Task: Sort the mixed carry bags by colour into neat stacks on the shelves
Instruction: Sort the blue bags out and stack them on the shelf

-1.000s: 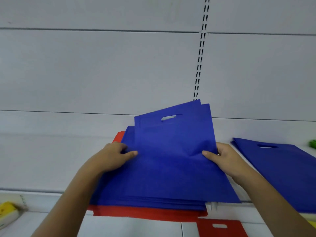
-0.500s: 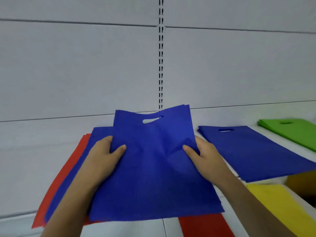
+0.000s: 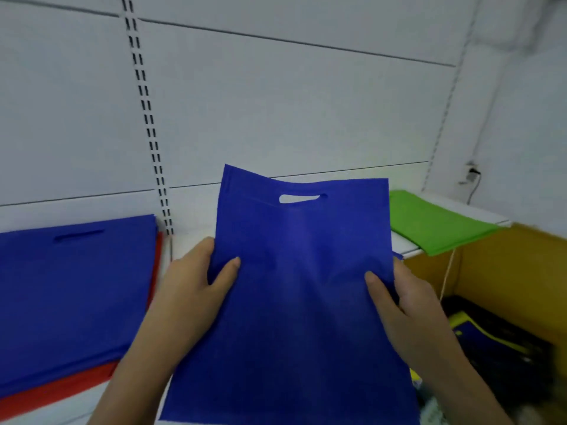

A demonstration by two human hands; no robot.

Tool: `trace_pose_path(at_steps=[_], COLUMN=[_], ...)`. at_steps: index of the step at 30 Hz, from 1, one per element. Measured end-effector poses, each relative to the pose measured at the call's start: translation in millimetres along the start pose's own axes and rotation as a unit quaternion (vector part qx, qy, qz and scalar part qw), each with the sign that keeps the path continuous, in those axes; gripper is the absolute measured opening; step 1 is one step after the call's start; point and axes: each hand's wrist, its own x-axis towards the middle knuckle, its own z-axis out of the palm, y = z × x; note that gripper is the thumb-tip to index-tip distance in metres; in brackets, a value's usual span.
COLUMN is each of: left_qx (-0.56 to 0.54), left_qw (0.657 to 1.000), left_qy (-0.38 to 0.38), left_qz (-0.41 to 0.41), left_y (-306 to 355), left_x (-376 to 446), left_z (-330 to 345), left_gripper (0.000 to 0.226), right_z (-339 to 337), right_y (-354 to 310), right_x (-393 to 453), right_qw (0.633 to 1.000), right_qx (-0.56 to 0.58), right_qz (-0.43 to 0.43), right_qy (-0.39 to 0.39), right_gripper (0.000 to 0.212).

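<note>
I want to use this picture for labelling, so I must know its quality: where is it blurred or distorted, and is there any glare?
Head view: the held blue bag and both hands, left and right, are fairly sharp; the cardboard box and its contents at the right edge are smeared; the slotted upright bows from wide-angle distortion; light is soft and even, no glare.

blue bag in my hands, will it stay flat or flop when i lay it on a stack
The blue bag probably flops: it creases between the left hand and right hand. Likely light, since thumb pinches at its edges hold it up. It should settle flat like the blue stack.
</note>
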Motion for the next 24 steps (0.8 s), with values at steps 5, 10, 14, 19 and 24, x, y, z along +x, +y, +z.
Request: trace_pose_path(at_steps=[5, 10, 14, 19, 24], left_qx=[-0.034, -0.065, -0.075, -0.061, -0.035], left_qw=[0.999, 0.997, 0.997, 0.998, 0.999], left_qy=[-0.018, -0.033, -0.030, -0.010, 0.024], left_qz=[0.021, 0.027, 0.018, -0.009, -0.013], left_y=[68.4, 126.4, 151.5, 150.4, 123.2], left_x=[-12.6, -24.3, -28.7, -12.8, 25.6], left_z=[78.5, 147.4, 177.0, 194.9, 197.3], left_gripper=[0.026, 0.028, 0.028, 0.031, 0.032], right_z=[-84.6, -146.9, -173.9, -168.1, -129.4], right_y=[47.8, 96.0, 128.1, 162.8, 171.9], right_x=[-26.8, -38.6, -36.3, -0.9, 60.5], right_qw=[0.997, 0.995, 0.994, 0.996, 1.000], right_qx=[-0.004, 0.006, 0.021, 0.012, 0.010], right_qz=[0.061, 0.079, 0.084, 0.087, 0.013], right_qy=[0.044, 0.059, 0.063, 0.033, 0.009], right_gripper=[0.023, 0.027, 0.015, 0.012, 0.024])
